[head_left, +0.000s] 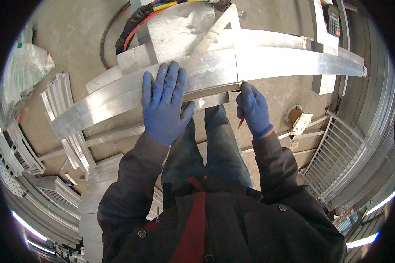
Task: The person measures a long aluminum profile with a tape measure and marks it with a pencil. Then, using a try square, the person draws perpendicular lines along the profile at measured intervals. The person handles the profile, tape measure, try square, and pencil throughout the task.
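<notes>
A long, wide silvery aluminium bar (281, 65) lies across in front of me. On it rests a triangular metal square (213, 90), its thick base along the bar's near edge and one thin arm running straight across the bar. My left hand (164, 103), in a blue glove, lies flat on the bar with fingers stretched, its thumb by the square's base. At the base's right end, my gloved right hand (255, 109) has its fingers closed on a slim red pencil (241, 122). The pencil's other end is hidden by the fingers.
Cables and hoses (136, 24) lie beyond the bar, beside a metal plate (175, 33). A calculator (333, 22) sits at the far right. White profiles (59, 94) are under the bar's left end, near a plastic bag (30, 65). A barred metal frame (335, 147) stands right.
</notes>
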`<control>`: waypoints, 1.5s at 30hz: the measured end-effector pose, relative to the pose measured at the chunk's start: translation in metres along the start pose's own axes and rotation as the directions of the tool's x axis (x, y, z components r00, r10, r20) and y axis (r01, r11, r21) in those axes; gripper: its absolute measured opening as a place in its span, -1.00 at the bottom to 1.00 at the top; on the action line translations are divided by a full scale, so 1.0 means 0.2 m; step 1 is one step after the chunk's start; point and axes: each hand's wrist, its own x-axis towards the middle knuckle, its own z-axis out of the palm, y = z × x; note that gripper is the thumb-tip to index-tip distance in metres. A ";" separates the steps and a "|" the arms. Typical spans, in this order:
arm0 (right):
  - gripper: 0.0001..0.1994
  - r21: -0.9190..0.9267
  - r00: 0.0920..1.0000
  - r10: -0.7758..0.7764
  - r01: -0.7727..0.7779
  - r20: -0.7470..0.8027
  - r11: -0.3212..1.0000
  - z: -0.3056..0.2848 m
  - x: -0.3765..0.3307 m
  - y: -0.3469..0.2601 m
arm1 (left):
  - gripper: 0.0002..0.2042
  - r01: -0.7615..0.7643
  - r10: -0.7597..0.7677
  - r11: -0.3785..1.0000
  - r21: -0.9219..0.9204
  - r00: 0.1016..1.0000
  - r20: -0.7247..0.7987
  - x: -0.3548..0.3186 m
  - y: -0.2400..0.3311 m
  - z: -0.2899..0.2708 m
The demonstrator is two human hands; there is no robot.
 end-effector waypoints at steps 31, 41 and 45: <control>-0.73 0.230 0.968 0.034 -0.093 0.249 0.969 0.53 -0.06 0.02 | 0.00 -0.074 0.079 0.995 0.069 0.994 -0.071 -0.13 -0.37 -0.10; -0.78 0.221 0.980 0.038 -0.081 0.193 0.972 0.55 -0.06 0.06 | -0.03 -0.129 0.130 0.991 0.037 0.991 -0.025 -0.07 -0.35 -0.06; -0.78 0.234 0.981 0.032 -0.078 0.192 0.969 0.55 -0.06 0.07 | -0.05 -0.134 0.135 0.991 0.019 0.990 -0.033 -0.08 -0.35 -0.05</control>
